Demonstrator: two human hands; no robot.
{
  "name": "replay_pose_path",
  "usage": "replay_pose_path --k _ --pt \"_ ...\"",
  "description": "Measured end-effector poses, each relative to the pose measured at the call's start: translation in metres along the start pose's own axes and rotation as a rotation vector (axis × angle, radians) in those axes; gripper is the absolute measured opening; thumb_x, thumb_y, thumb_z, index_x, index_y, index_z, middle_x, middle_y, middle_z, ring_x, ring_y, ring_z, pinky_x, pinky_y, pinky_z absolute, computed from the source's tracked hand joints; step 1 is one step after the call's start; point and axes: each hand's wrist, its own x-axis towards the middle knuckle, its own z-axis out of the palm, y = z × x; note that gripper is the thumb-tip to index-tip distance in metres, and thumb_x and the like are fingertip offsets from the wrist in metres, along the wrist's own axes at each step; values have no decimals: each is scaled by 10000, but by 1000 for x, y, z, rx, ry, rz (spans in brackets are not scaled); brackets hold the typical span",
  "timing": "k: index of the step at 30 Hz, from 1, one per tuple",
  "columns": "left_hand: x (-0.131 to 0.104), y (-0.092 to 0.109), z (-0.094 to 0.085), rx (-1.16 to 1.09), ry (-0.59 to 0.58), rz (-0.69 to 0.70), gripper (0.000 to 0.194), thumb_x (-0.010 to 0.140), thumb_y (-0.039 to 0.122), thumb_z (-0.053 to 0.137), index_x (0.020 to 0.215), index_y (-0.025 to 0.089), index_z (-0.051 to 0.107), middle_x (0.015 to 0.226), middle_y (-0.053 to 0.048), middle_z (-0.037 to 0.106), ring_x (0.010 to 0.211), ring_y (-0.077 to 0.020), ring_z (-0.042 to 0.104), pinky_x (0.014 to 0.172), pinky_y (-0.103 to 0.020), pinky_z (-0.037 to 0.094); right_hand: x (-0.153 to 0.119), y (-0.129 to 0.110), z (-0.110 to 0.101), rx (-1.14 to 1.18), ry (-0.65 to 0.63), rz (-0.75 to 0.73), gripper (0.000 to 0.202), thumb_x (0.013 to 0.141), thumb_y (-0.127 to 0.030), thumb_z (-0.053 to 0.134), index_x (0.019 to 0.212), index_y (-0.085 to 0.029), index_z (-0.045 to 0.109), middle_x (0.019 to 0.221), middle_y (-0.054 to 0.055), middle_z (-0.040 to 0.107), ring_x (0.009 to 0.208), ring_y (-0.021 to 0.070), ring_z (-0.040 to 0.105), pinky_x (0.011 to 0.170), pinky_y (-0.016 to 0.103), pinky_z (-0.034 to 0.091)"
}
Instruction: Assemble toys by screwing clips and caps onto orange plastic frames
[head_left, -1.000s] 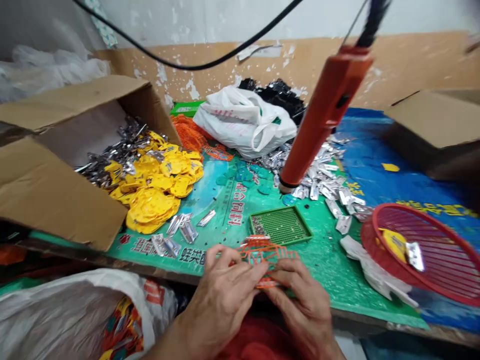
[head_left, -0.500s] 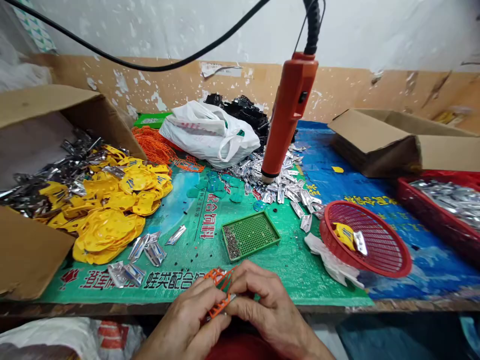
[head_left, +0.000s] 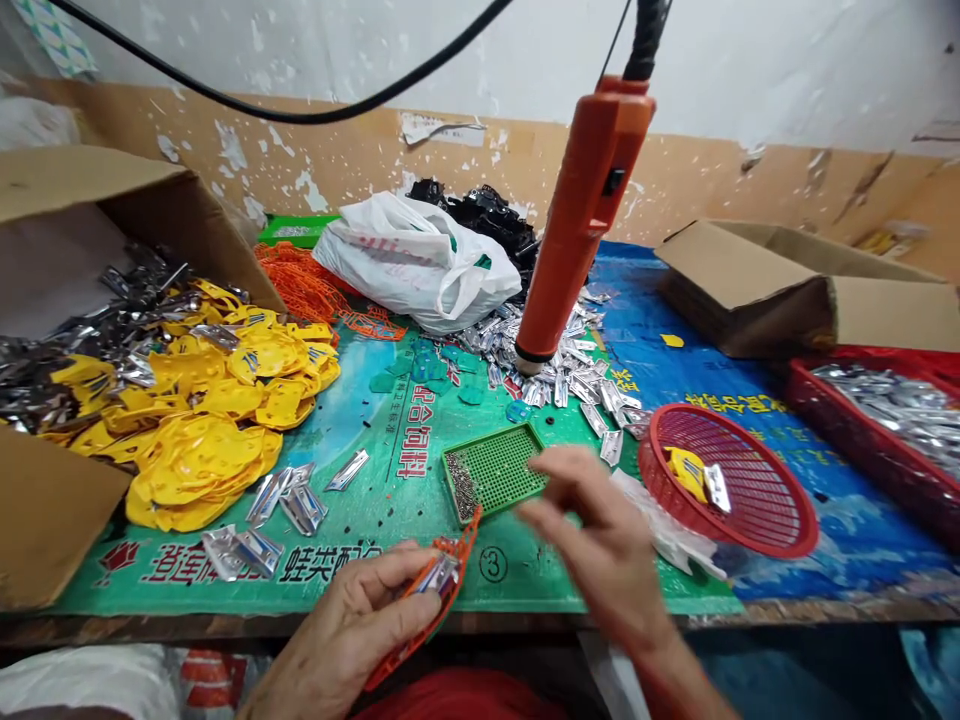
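My left hand (head_left: pixel 360 615) grips an orange plastic mesh piece (head_left: pixel 459 565) with a shiny metal plate (head_left: pixel 442 573) lying on it, just above the table's front edge. My right hand (head_left: pixel 600 535) is blurred by motion beside the green perforated tray (head_left: pixel 517 487); its thumb and forefinger stand apart and nothing shows between them. Small screws (head_left: pixel 463 490) lie heaped along the tray's left side. An orange electric screwdriver (head_left: pixel 581 215) hangs upright, slightly tilted, behind the tray.
Yellow plastic pieces (head_left: pixel 206 460) spill from a cardboard box (head_left: pixel 60 510) at left. Metal plates (head_left: pixel 577 370) lie piled behind the tray near a white bag (head_left: pixel 420 255). At right are a red basket (head_left: pixel 780 480), a red bin (head_left: pixel 832 410) and an open carton (head_left: pixel 742 280).
My right hand has let go of the orange mesh piece and moved right and up to the green tray. My left hand keeps the piece, now tilted with the metal plate showing.
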Motion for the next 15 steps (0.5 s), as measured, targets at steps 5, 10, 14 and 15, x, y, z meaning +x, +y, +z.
replay_pose_path --k 5,10,14,15 --pt "3 1 -6 39 94 38 260 847 347 586 1050 267 727 866 -31 758 770 -194 685 670 -289 572 105 7 -37 -208 383 -170 574 708 -366 688 1225 -139 583 1205 95 568 901 142 597 660 268 453" --pt "4 9 -8 227 257 -58 249 808 375 621 976 254 761 923 -38 751 959 -231 646 889 -319 507 173 3 2 267 -143 -100 701 578 -397 778 1210 -180 565 1084 37 648 921 180 617 733 325 496" --pt "5 2 -12 146 341 -174 294 774 425 644 969 240 764 990 -43 737 1011 -248 619 947 -335 467 170 -9 30 439 -248 39 566 550 -286 842 1042 -214 571 841 -25 625 734 150 603 688 337 523" --pt "6 -1 -13 114 354 -198 303 765 435 651 961 235 766 998 -45 737 1022 -255 614 970 -350 451 165 -13 31 426 -224 51 494 581 -292 829 997 -217 572 811 -31 614 705 144 596 675 333 520"
